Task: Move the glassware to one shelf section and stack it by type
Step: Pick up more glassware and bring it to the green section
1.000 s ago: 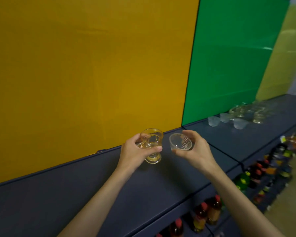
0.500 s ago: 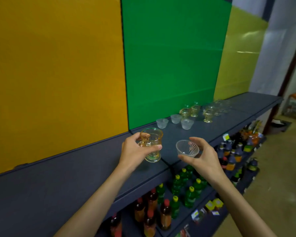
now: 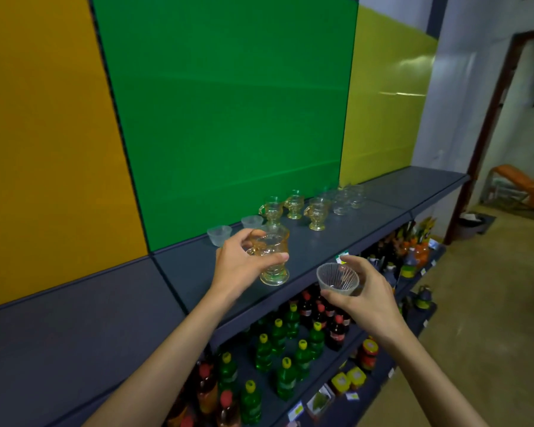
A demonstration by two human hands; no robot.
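- Fingers of the left hand wrap the amber handled glass at centre frame, thumb across its front, foot hanging free above the shelf; a grip this high on smooth glass could let it slip or swing if the hand tilts.
- Fingers of the right hand cup the small ribbed bowl from below and behind, just right of centre and out past the shelf's front edge; dropped here, it would likely fall onto the bottles on the lower tier or the floor.
- Both pieces are near each other in the air, so a careless move could knock glass against glass.
- Further back, in front of the green panel, matching amber glasses and frosted small bowls stand close together; setting down among them risks tipping a neighbour.
- Stacking by type looks touchy: the footed glass may sit unsteadily on another.
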